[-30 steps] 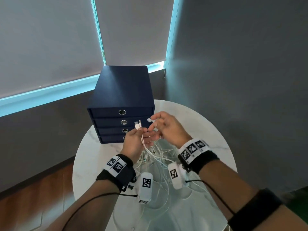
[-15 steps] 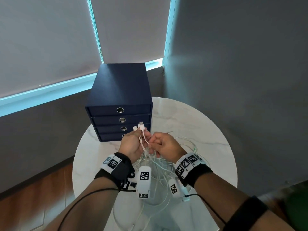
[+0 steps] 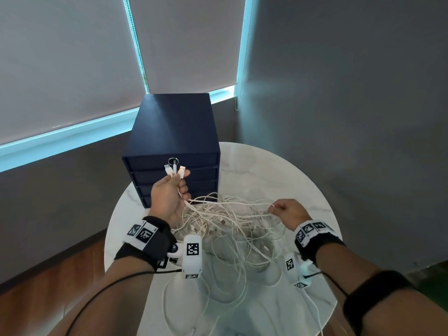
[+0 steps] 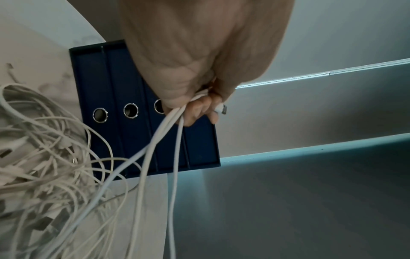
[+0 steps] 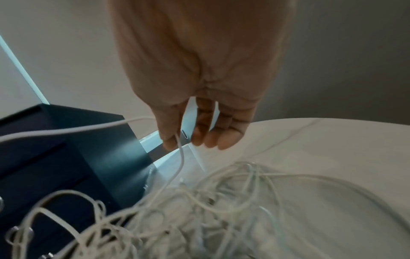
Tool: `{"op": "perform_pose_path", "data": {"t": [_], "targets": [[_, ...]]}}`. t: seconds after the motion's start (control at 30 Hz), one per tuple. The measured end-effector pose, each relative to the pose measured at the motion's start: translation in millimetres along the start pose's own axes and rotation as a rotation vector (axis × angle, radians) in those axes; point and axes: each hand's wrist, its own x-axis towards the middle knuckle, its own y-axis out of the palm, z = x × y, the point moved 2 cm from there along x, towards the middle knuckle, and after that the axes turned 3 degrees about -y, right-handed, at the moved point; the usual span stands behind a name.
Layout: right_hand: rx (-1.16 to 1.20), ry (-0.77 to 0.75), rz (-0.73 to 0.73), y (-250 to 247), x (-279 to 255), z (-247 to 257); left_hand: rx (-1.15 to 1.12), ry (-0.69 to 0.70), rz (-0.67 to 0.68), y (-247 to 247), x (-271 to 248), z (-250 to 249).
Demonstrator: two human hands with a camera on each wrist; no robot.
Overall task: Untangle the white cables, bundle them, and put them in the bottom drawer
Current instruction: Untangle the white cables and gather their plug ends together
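A tangle of white cables (image 3: 230,224) lies on the round marble table (image 3: 278,170). My left hand (image 3: 180,187) grips several cable ends in front of the dark blue drawer unit (image 3: 174,132), their plugs (image 3: 175,169) sticking up past the fingers. In the left wrist view the strands (image 4: 175,149) hang from the fist (image 4: 199,108) down to the heap (image 4: 33,166). My right hand (image 3: 274,208) pinches one strand, stretched to the right of the heap; the strand (image 5: 180,157) runs past the thumb (image 5: 168,140). All drawers are closed; the bottom drawer (image 4: 88,87) is partly hidden in the head view.
The drawer unit stands at the table's back left, close to the window blinds (image 3: 72,69). A grey wall (image 3: 351,93) is on the right. Bare table shows right of the heap (image 3: 315,190) and wooden floor (image 3: 60,275) lies below left.
The hands were together over the heap and have moved apart. The right hand went right and down, drawing a strand out; the left hand stayed up with the plugs.
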Motion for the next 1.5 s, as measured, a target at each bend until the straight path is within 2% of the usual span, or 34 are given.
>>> {"op": "perform_pose_path", "data": {"t": [0.07, 0.17, 0.27, 0.33, 0.43, 0.57, 0.67, 0.8, 0.9, 0.97, 1.0, 1.07, 1.13, 1.2, 1.27, 1.33, 1.4, 1.5], "targets": [[0.244, 0.032, -0.013, -2, 2, 20, 0.059, 0.002, 0.023, 2, -1, 1], [0.603, -0.058, -0.024, -7, 1, 72, 0.191, 0.027, 0.074, 11, -7, 7], [0.794, -0.187, 0.099, -10, -6, 122, 0.212, 0.057, 0.080, 21, -13, 8], [0.893, -0.185, 0.205, -9, -13, 142, 0.206, 0.092, 0.083, 26, -15, 7], [0.844, -0.221, 0.341, 2, -23, 159, 0.287, 0.179, 0.116, 32, -15, 6], [0.665, -0.313, 0.381, 15, -28, 169, 0.341, 0.231, 0.243, 42, -18, 12], [0.706, -0.359, 0.272, 6, -28, 180, 0.310, 0.211, 0.288, 45, -19, 22], [1.085, -0.432, -0.014, -38, -22, 198, 0.272, 0.120, 0.326, 33, -18, 39], [1.244, -0.447, -0.122, -72, -19, 207, 0.257, 0.119, 0.304, 29, -17, 42], [1.112, -0.377, -0.173, -75, -14, 200, 0.268, 0.141, 0.275, 35, -15, 35], [0.955, -0.321, -0.208, -73, -10, 194, 0.288, 0.158, 0.257, 37, -14, 30], [0.419, -0.246, -0.268, -64, 1, 173, 0.365, 0.195, 0.222, 40, -13, 21], [-0.144, -0.286, -0.186, -50, 2, 158, 0.440, 0.206, 0.220, 42, -11, 18], [-0.413, -0.410, -0.040, -31, -6, 153, 0.504, 0.207, 0.243, 46, -8, 20], [-0.401, -0.499, 0.129, -11, -17, 158, 0.545, 0.213, 0.259, 48, -7, 22], [-0.225, -0.477, 0.248, 0, -23, 160, 0.548, 0.212, 0.260, 47, -8, 24], [-0.102, -0.428, 0.241, 0, -23, 157, 0.521, 0.192, 0.258, 47, -11, 25], [-0.079, -0.403, 0.136, -16, -16, 144, 0.418, 0.136, 0.181, 41, -13, 25]]}}
